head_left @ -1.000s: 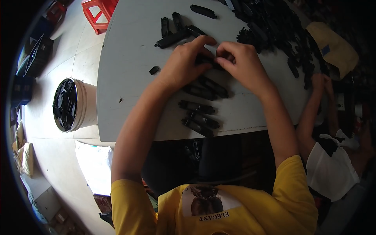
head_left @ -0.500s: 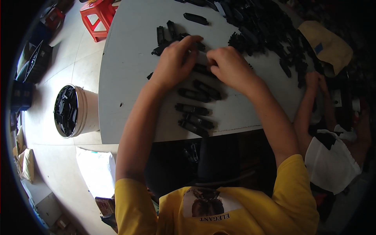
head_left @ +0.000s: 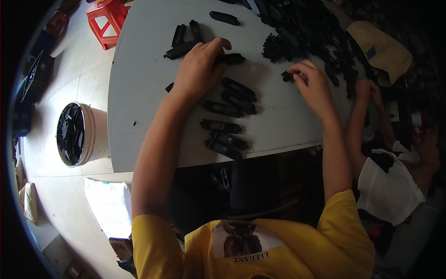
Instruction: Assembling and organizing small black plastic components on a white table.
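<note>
My left hand (head_left: 200, 67) is curled around a long black plastic part (head_left: 233, 59) above the grey table (head_left: 153, 135); its fingers partly hide the part. Off to the right, my right hand (head_left: 316, 88) pinches a small black piece (head_left: 286, 76) at the table surface; its exact kind is too small to tell. Several similar black plastic parts (head_left: 223, 109) lie in a loose column nearer my body. Beyond my left wrist are a few more, including a black part (head_left: 179, 35) standing out at an angle. A single black part (head_left: 224, 18) rests farther back.
A large heap of black parts (head_left: 302, 32) covers the table's far right, with a small black cluster (head_left: 275, 48) at its edge. A tan bag (head_left: 381, 49) and another person's arms (head_left: 360, 111) are at right. On the left floor stand a white bucket (head_left: 95, 135) and a red stool (head_left: 108, 21).
My right hand has moved right, away from my left hand, to a small black piece near the heap. My left hand stays around a black part. The view has shifted slightly.
</note>
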The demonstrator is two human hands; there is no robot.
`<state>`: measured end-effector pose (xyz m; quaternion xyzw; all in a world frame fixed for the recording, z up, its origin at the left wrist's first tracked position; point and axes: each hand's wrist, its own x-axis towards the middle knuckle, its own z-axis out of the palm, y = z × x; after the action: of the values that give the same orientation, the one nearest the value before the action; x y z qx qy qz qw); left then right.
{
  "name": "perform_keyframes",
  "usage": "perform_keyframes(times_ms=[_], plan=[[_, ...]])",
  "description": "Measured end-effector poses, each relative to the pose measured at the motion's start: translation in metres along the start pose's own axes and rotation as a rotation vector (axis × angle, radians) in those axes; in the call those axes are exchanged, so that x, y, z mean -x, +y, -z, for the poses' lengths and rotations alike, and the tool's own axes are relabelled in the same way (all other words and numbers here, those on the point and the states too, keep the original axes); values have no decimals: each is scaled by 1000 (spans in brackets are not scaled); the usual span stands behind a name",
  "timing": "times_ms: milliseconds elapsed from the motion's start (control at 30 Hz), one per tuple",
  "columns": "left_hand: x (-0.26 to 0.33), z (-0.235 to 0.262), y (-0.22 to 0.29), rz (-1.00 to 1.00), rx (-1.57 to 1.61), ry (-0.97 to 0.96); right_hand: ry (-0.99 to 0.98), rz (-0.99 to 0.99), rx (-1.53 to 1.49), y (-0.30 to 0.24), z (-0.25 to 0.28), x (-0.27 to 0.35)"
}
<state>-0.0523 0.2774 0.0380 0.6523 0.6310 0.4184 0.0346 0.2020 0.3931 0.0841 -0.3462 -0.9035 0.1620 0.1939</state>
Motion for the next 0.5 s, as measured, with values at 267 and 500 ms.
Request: perform_keyframes(times_ms=[267,500], plan=[[1,4,0,62,213,-101,7,41,219,-1,-5,3],[-1,3,2,34,253,-146,2,57,196,-7,-10,-7]])
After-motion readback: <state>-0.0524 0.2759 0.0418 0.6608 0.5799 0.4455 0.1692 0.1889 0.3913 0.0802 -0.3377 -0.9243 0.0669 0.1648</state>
